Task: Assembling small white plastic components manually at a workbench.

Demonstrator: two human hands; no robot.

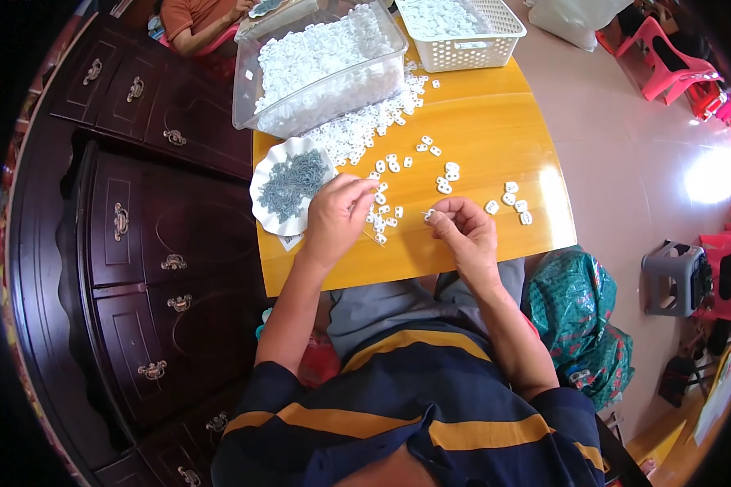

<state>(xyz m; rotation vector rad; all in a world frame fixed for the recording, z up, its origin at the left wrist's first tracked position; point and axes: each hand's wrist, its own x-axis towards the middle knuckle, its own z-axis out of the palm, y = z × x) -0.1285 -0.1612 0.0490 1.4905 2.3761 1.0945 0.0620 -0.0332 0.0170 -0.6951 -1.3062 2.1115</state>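
One white piece pinched in right hand, left hand half-curled, hold unclear, one plate

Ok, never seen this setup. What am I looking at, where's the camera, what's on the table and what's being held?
There's no machine: these are a person's bare hands. The single picture comes from a wide camera on their head, the left of a pair, looking down; its lens bends straight edges near the rim.

On the wooden table stand a clear bin and a white basket, both full of small white pieces. More pieces spill beside the bin, and small groups lie nearer the person. A wavy-edged white plate holds a heap of grey bits.

The right hand pinches one small white piece. The left hand is by the loose pieces; I can't tell whether it grips one.
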